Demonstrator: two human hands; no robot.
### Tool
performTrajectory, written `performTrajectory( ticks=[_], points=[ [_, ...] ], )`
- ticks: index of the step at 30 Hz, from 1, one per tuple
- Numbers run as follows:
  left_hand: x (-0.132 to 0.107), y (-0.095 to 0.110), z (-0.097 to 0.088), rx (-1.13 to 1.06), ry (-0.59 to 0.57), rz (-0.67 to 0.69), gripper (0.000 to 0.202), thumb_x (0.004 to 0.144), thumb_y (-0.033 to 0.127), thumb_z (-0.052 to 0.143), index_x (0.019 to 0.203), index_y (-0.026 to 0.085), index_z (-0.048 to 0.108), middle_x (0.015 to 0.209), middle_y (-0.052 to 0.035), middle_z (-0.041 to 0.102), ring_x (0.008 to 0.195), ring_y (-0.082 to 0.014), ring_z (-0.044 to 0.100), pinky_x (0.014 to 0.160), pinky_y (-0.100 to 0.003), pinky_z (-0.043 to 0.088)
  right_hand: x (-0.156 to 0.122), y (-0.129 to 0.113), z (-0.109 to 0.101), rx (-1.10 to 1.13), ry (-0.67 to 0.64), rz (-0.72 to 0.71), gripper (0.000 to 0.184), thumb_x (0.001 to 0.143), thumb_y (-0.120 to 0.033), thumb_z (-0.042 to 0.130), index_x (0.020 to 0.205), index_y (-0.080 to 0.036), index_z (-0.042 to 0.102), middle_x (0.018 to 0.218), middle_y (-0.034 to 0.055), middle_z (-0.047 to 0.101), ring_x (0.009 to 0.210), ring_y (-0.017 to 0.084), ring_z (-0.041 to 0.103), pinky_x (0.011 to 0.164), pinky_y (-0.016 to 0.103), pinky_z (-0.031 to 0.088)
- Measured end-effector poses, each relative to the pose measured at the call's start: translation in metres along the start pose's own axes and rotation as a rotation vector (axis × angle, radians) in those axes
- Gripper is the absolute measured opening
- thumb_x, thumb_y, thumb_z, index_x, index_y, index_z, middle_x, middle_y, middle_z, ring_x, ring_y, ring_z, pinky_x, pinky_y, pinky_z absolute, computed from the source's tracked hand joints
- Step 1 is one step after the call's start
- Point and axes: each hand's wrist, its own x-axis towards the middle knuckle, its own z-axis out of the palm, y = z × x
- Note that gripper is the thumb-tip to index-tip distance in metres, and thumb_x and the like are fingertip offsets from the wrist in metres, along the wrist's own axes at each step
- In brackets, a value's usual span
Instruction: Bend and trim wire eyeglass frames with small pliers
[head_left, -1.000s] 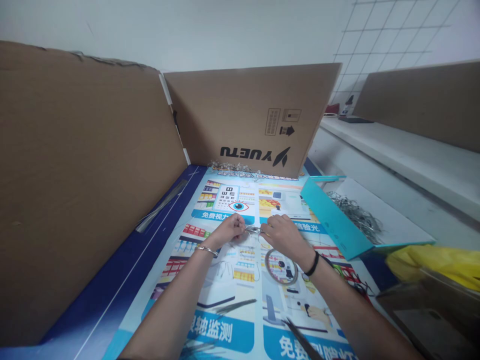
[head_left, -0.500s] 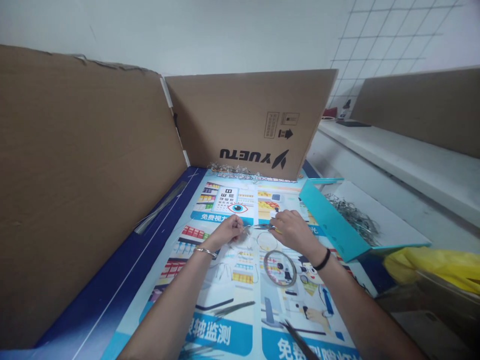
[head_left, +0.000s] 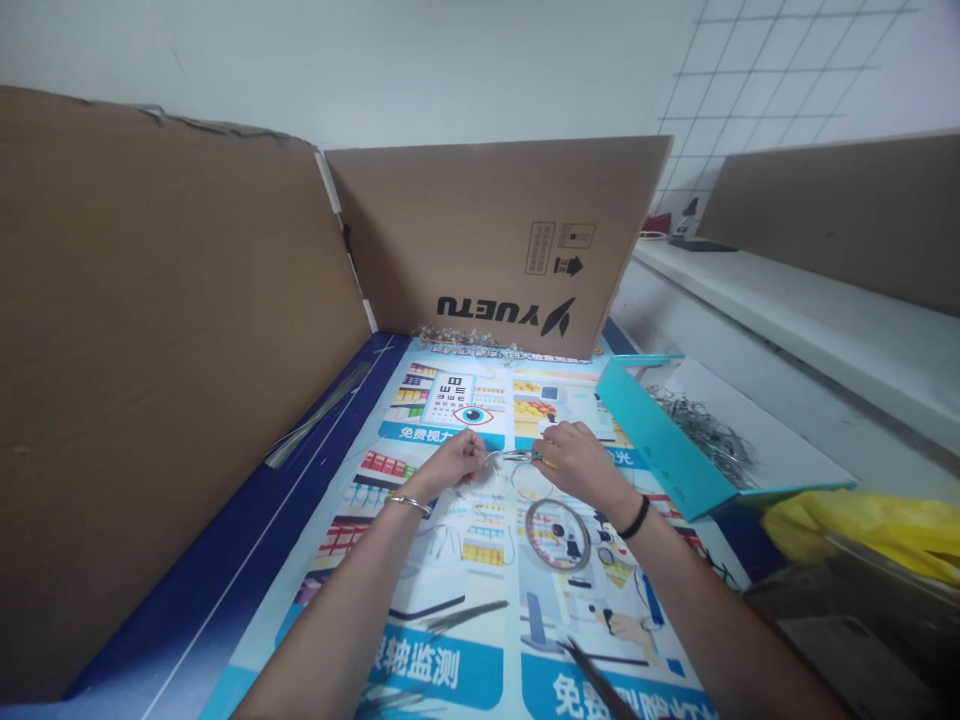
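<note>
My left hand point(head_left: 457, 460), with a metal bangle at its wrist, is closed in a pinch on a thin wire point(head_left: 492, 464); its exact shape is too fine to make out. From the right, my right hand point(head_left: 583, 462) is wrapped around a pair of pliers point(head_left: 516, 455). The jaws point left and touch or nearly touch the wire beside my left fingertips. Just below the pliers is a thin wire loop point(head_left: 532, 496), and nearer me lies a coil of wire point(head_left: 529, 530).
Cut wires point(head_left: 469, 615) lie in front, near a dark pointed tool point(head_left: 596, 680). At right, a teal box point(head_left: 652, 450) holds tangled wire pieces point(head_left: 705, 430). Cardboard panels point(head_left: 480, 220) stand behind and left. More wire strips point(head_left: 319, 415) lie along the left panel. Clear small pieces point(head_left: 457, 336) line the back.
The pliers in my right hand have shifted slightly left, their jaws now closer to my left fingertips. My left hand stays almost in place.
</note>
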Motion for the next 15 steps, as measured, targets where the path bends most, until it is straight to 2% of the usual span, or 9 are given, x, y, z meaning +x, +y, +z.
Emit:
performTrajectory(
  ticks=[9,15],
  points=[
    [0.0,0.001,0.002,0.09,0.041,-0.008,0.013,0.072,0.022,0.058,0.078,0.018,0.048,0.05,0.0076,0.046,0.041,-0.0065,0.045,0.04,-0.016,0.03,0.0,-0.001,-0.002,-0.015,-0.026,0.021,0.014,0.084,-0.031,0.056,0.086,-0.019,0.065,0.077,0.0041,0.06,0.078,0.018,0.05,0.071,0.031,0.023],
    [0.005,-0.008,0.005,0.176,0.13,-0.009,0.008,0.072,0.02,0.056,0.078,0.018,0.051,0.051,0.007,0.048,0.04,-0.0063,0.043,0.039,-0.016,0.031,0.003,-0.006,-0.009,-0.058,0.023,0.068,0.016,0.086,-0.028,0.053,0.086,-0.018,0.065,0.077,0.0062,0.06,0.078,0.019,0.049,0.071,0.033,0.022]
  ],
)
